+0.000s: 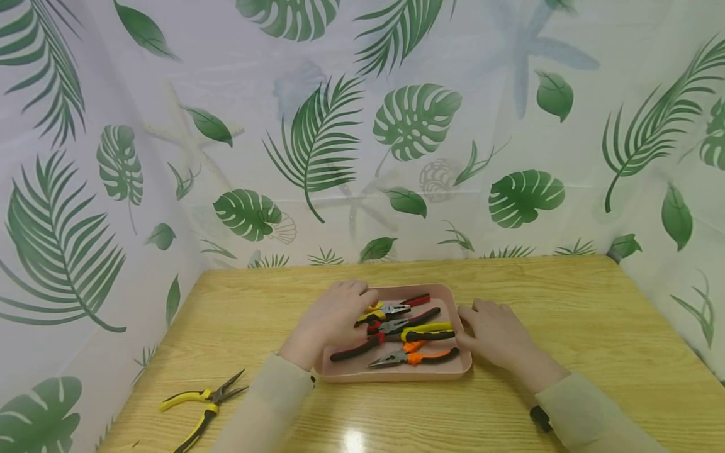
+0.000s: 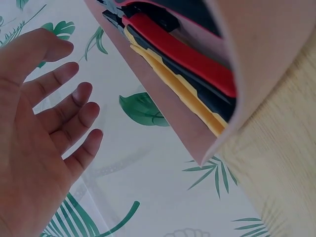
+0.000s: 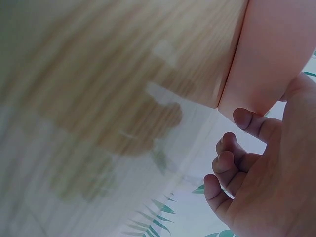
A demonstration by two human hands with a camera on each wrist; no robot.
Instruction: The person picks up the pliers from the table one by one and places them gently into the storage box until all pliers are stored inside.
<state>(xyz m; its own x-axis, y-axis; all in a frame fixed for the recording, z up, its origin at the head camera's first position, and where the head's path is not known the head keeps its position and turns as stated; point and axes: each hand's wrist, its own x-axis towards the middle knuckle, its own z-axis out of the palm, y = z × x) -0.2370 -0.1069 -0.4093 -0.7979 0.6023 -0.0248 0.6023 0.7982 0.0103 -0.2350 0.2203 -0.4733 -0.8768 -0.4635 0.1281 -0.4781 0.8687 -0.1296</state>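
A shallow pink tray [image 1: 391, 376] on the wooden table holds several pliers. Among them lie orange-and-black long-nose pliers [image 1: 415, 358] at the front and red-and-black pliers [image 1: 391, 326] in the middle. Yellow-and-black handles [image 1: 427, 331] show at the right, and red and yellow handles [image 2: 180, 54] fill the left wrist view. My left hand [image 1: 337, 318] hovers over the tray's left side, fingers apart and slightly bent, with nothing in them. At the tray's right wall rests my right hand [image 1: 495, 330], its thumb at the rim and its other fingers loosely bent outside.
Yellow-and-black long-nose pliers [image 1: 211, 397] lie with spread handles on the table, left of my left forearm. A white cloth [image 1: 351, 126] with green leaf prints hangs behind the table [image 1: 578, 314] and along its sides.
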